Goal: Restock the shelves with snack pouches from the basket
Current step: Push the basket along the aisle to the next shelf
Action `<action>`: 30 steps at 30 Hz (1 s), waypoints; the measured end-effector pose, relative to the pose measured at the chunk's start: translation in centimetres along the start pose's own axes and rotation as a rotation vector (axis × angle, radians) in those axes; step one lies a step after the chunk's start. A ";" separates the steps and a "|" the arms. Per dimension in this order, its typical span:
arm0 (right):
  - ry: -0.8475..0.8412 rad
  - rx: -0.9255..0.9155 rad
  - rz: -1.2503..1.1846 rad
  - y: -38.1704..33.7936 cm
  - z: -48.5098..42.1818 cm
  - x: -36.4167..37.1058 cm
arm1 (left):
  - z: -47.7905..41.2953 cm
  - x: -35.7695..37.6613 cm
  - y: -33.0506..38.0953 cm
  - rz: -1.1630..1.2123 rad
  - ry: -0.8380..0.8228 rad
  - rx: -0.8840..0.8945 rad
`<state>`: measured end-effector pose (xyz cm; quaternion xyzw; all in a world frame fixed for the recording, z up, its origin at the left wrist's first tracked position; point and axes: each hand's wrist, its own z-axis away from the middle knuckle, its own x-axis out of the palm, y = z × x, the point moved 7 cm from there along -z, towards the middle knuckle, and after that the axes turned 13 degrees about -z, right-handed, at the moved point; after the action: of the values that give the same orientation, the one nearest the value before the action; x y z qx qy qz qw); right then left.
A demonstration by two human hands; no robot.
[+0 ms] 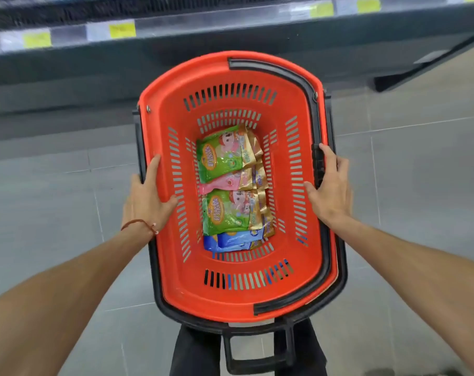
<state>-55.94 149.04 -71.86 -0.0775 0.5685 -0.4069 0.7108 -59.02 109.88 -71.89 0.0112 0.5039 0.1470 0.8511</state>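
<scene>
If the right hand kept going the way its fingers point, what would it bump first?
Probably the black handle along the basket's rim; fingers of the right hand lie on it. Depth is unclear.

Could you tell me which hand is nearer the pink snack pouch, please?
Left. The left hand grips the red basket left of the pink snack pouch; the right hand holds the opposite rim, farther away.
</scene>
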 end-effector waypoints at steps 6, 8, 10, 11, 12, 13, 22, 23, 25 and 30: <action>0.022 -0.026 0.046 -1.8 -2.6 0.9 | -2.4 -0.8 -0.5 0.012 0.040 -0.039; -0.003 -0.023 0.058 -1.8 -2.6 0.9 | -2.3 -0.8 -0.4 0.006 0.033 -0.035; -0.040 -0.022 0.076 -1.7 -2.4 1.1 | -2.3 -0.6 -0.5 0.000 0.010 -0.025; -0.058 -0.022 0.088 -1.6 -2.4 1.3 | -2.4 -0.5 -0.5 -0.002 -0.003 -0.025; -0.073 -0.019 0.098 -1.5 -2.4 1.5 | -2.5 -0.4 -0.5 -0.009 -0.018 -0.030; -0.088 -0.009 0.105 -1.4 -2.4 1.6 | -2.6 -0.3 -0.4 -0.023 -0.030 -0.034; -0.214 0.026 0.094 -2.0 -1.8 0.7 | 1.9 -0.1 1.2 0.024 -0.052 -0.139; -0.251 0.033 0.116 -2.2 -1.4 0.2 | 3.4 -0.1 1.7 0.055 -0.028 -0.163; -0.306 0.051 0.128 -2.7 -0.3 -1.3 | 6.9 -0.1 3.2 0.102 -0.004 -0.198; -0.432 -0.002 0.049 -4.9 4.5 -6.2 | 16.5 -1.5 8.5 0.257 0.003 -0.315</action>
<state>-54.56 148.41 -62.93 -0.1498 0.4053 -0.3628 0.8257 -47.51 119.74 -61.05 -0.0582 0.4701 0.3315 0.8159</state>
